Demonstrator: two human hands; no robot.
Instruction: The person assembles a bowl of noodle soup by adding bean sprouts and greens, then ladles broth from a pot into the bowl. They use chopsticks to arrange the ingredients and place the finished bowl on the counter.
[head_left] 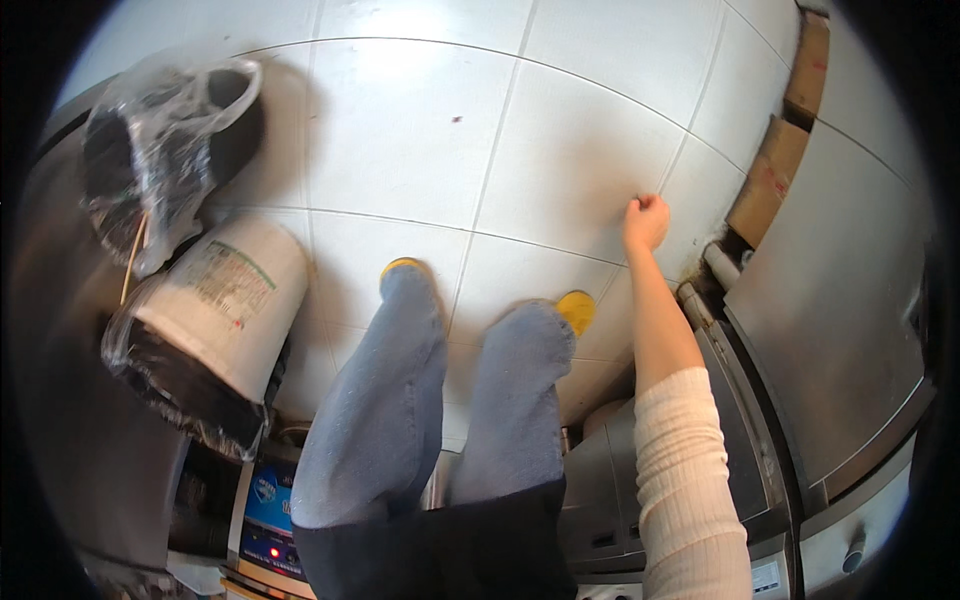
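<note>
My right hand (647,222) reaches out over the white tiled floor (400,120), its arm in a pushed-up cream sleeve. The fingers are curled together. A tiny dark spot shows at the fingertips, too small to name. Nearest to the hand are the flattened brown cardboard (770,180) along the right side and a pale pipe (722,265). My left hand is out of the picture.
On the left stand a white bucket (230,290) and a dark bin lined with a clear plastic bag (175,140). Steel cabinets (830,310) line the right. A blue-fronted unit (270,500) with a red light sits lower left. A dark speck (456,119) lies on the tiles.
</note>
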